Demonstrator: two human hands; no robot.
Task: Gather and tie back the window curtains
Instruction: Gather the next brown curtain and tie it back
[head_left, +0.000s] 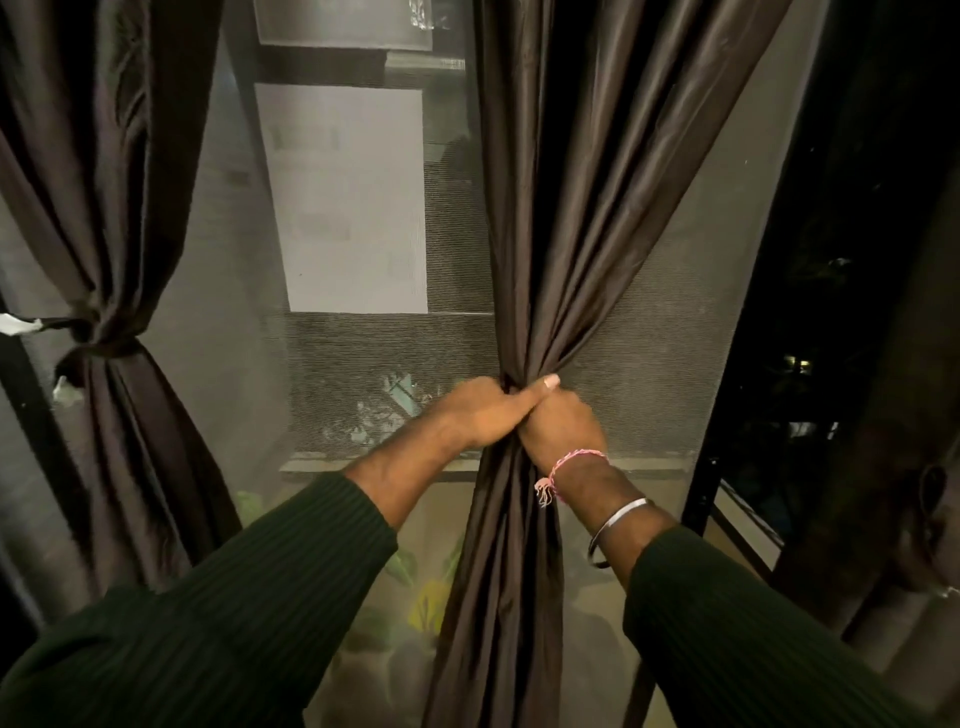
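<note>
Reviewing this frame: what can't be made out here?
Head view:
- Any tie on the right curtain: covered by the left hand and right hand gripping it.
- Curtain tops: cut off by the upper edge.
- Where the left curtain's tie anchors: cut off by the left edge.

Left hand (483, 413) and right hand (563, 423) grip bunched dark brown satin curtain (561, 234); second dark brown curtain (98, 208) tied at left.

A home, at a window by night: dark brown curtains (550, 208) hang before a mesh insect screen (363, 374), one curtain tied back (104, 343) left of the screen, another building's lit wall (348, 197) beyond it.
</note>
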